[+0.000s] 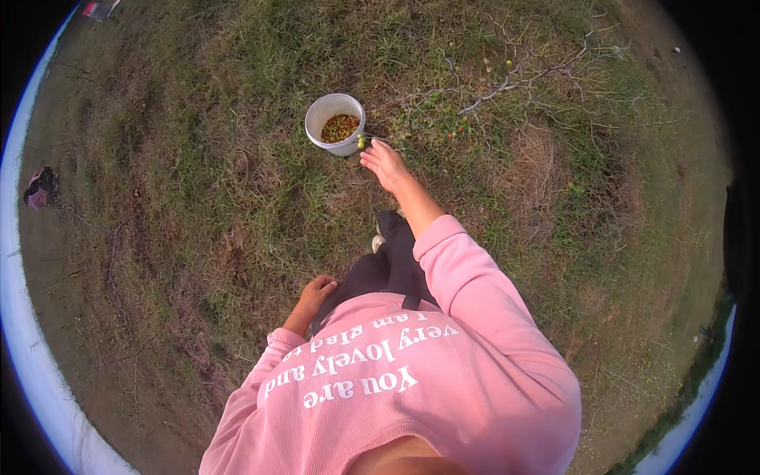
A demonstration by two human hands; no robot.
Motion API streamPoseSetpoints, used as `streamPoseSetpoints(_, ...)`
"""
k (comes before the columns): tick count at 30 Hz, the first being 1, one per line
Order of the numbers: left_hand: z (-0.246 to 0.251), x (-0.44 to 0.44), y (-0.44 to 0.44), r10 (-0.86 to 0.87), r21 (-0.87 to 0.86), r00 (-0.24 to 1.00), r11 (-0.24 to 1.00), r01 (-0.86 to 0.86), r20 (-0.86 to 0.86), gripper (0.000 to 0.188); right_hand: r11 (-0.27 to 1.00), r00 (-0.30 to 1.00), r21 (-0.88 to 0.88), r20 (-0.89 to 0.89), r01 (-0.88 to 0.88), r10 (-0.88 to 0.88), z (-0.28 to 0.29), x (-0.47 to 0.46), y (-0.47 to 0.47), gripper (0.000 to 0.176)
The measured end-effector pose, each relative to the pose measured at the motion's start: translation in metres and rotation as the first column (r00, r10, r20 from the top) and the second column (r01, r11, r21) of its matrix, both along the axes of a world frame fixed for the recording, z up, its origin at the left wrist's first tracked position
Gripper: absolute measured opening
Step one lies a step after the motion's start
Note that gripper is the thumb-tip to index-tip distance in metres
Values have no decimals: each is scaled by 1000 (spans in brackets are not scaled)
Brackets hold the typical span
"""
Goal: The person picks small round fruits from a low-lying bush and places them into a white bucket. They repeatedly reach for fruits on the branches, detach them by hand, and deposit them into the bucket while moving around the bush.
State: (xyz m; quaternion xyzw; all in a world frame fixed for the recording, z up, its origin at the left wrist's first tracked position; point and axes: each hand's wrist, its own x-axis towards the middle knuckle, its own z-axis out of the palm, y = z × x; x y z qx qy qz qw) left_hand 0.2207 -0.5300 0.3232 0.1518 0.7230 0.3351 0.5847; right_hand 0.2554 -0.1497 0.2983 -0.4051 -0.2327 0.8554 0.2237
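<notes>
My right hand [383,163] reaches forward beside a white plastic bucket [316,113], fingers extended and partly spread. Small yellow-green fruits [361,142] show just past its fingertips, in front of the bucket's wall; whether the hand touches them or their stem cannot be told. Inside the bucket lies a layer of small red, orange and green fruits [339,128]. My left hand [317,294] hangs low at my hip against the black trousers [356,282], its fingers loosely bent, with nothing visible in it.
Right of the bucket, a bare thorny-looking branch [504,87] lies over low leafy growth with a few red fruits [457,132]. Grass and dry stalks [534,172] cover the ground. A dark and pink bundle [39,190] lies at the far left. My shoe [377,242] shows below.
</notes>
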Motion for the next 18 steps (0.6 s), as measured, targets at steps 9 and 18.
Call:
streamPoseSetpoints(9,-1,19,39,-157,19,987,987,158,-41,25,995,947,22,308,-99,87,-14,141,-23,31)
streamPoseSetpoints(18,190,82,204,-253,487,878,873,26,407,31,974,810,-29,561,227,-172,-35,396,-26,22)
